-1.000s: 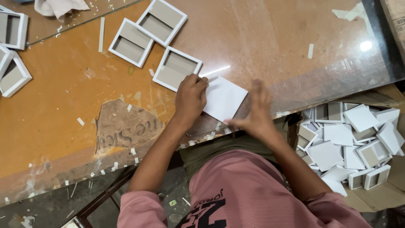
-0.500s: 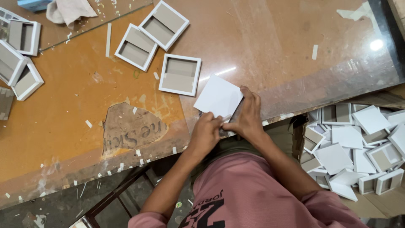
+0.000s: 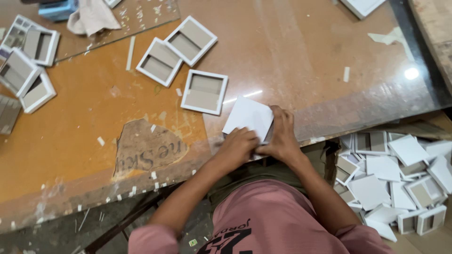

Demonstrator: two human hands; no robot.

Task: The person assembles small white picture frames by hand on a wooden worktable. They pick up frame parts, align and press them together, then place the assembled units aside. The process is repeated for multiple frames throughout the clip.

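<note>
A white square card (image 3: 248,117) lies flat near the table's front edge, and both hands grip it. My left hand (image 3: 239,145) pinches its near corner from the left. My right hand (image 3: 281,135) presses on its right side, fingers curled over the edge. Just beyond the card, up and to the left, sits a shallow white-rimmed square tray (image 3: 204,91), open side up, untouched. Two more such trays (image 3: 159,62) (image 3: 190,40) lie farther back.
The worn orange-brown table (image 3: 84,127) has a torn patch and paper scraps. More white trays (image 3: 28,77) crowd the far left, with a cloth (image 3: 92,16) behind. A box of several white trays and cards (image 3: 400,178) sits low at the right.
My left hand came off the tray by the card and moved back to the card's near corner. Both hands and the card drew closer to the table edge.
</note>
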